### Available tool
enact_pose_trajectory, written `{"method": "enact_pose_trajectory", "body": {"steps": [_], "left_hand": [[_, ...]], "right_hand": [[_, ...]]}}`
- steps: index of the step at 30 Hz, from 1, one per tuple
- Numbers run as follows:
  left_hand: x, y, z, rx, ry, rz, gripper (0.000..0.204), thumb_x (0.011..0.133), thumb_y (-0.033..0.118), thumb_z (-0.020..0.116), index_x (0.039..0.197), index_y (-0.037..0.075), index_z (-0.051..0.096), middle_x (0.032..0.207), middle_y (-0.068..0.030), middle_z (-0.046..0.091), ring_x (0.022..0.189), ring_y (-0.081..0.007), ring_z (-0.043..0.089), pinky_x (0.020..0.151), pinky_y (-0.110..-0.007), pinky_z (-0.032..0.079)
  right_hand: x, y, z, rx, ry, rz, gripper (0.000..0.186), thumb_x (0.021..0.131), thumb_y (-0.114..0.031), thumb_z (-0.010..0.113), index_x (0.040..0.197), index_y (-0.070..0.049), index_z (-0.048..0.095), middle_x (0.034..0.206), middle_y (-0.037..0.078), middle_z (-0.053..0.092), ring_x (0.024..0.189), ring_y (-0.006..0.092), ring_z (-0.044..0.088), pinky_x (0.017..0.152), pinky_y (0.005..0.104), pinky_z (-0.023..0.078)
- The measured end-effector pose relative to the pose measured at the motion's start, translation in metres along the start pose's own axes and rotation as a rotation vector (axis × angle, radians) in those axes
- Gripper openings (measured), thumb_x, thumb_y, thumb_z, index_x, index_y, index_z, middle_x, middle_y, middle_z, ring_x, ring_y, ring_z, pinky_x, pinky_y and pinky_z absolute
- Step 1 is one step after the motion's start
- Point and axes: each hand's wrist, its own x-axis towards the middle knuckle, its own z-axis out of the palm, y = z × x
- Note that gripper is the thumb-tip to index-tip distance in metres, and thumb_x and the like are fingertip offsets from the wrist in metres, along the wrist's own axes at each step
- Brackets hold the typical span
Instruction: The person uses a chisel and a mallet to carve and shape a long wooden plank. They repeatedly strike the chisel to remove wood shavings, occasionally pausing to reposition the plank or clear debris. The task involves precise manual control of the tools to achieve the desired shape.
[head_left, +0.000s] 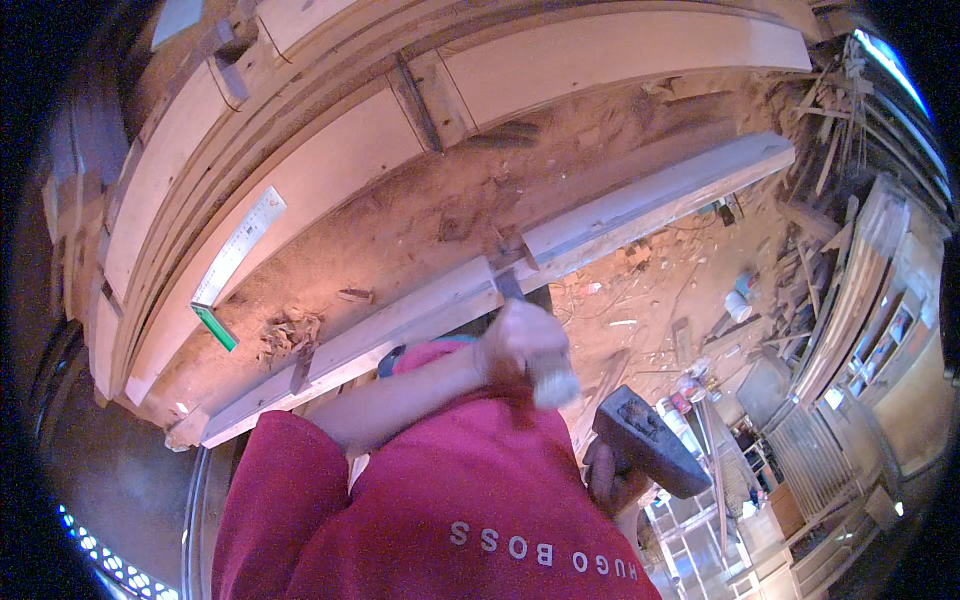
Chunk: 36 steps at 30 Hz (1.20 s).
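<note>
A long squared timber beam [400,322] lies slantwise in front of me, with a notch cut across it near its middle. My left hand [522,335] is closed round a chisel [555,385], whose pale handle end points toward me. Its dark blade reaches into the notch; the tip's exact contact is hard to make out. Lower right, my right hand [607,478] grips a hammer with a big dark head [650,440]. The head is apart from the chisel's end, and most of the hammer's handle is hidden.
Beyond the beam, long planks [330,160] lie on the sawdust-covered worktop [450,215]. A try square [240,245] with a green stock rests on the nearest plank, and wood shavings [290,335] are heaped near the beam. To the right are scraps, a white container [738,305] and stacked boards [850,290].
</note>
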Motion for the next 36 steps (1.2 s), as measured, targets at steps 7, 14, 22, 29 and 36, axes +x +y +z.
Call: {"method": "enact_pose_trajectory", "body": {"steps": [7, 14, 22, 29, 36], "left_hand": [[-0.004, -0.010, 0.000, 0.002, 0.106, 0.126, 0.016, 0.071, 0.022, 0.069, 0.070, 0.009, 0.061, 0.063, -0.0074, 0.060, 0.054, -0.0238, 0.061, 0.048, -0.035, 0.046], [0.019, 0.017, -0.002, -0.035, -0.039, 0.023, 0.017, 0.072, 0.023, 0.066, 0.069, 0.008, 0.061, 0.061, -0.0079, 0.057, 0.053, -0.0262, 0.059, 0.048, -0.038, 0.045], [0.021, 0.004, 0.000, -0.066, 0.048, -0.008, 0.020, 0.063, 0.020, 0.072, 0.071, 0.008, 0.058, 0.062, -0.0089, 0.055, 0.055, -0.0275, 0.060, 0.048, -0.037, 0.044], [0.015, -0.016, 0.007, -0.003, 0.115, -0.073, 0.028, 0.061, 0.021, 0.078, 0.076, 0.006, 0.060, 0.066, -0.0099, 0.058, 0.059, -0.0290, 0.062, 0.052, -0.037, 0.047], [0.035, -0.005, -0.042, 0.105, 0.355, -0.110, 0.020, 0.066, 0.013, 0.077, 0.076, 0.009, 0.060, 0.068, -0.0073, 0.060, 0.061, -0.0189, 0.061, 0.056, -0.031, 0.048]], "right_hand": [[-0.001, 0.015, 0.003, 0.111, 0.045, -0.052, 0.017, 0.086, 0.003, 0.051, 0.103, 0.002, 0.049, 0.065, 0.007, 0.055, 0.051, 0.0155, 0.052, 0.051, 0.0282, 0.043], [-0.008, 0.029, 0.004, 0.118, 0.055, -0.057, 0.024, 0.089, -0.002, 0.053, 0.111, 0.003, 0.046, 0.065, 0.007, 0.055, 0.052, 0.0149, 0.053, 0.050, 0.0284, 0.043], [-0.002, 0.016, 0.001, 0.177, 0.011, 0.084, 0.039, 0.083, 0.004, 0.063, 0.119, -0.004, 0.048, 0.093, 0.012, 0.062, 0.067, 0.0175, 0.058, 0.059, 0.0300, 0.048], [-0.005, 0.020, 0.006, 0.205, 0.070, -0.009, 0.032, 0.086, 0.003, 0.061, 0.114, -0.005, 0.049, 0.077, 0.005, 0.056, 0.058, 0.0135, 0.054, 0.050, 0.0289, 0.044], [0.010, -0.002, -0.008, 0.075, -0.054, 0.078, 0.019, 0.088, -0.004, 0.061, 0.106, -0.001, 0.054, 0.074, 0.006, 0.060, 0.058, 0.0133, 0.056, 0.055, 0.0297, 0.047]]}}
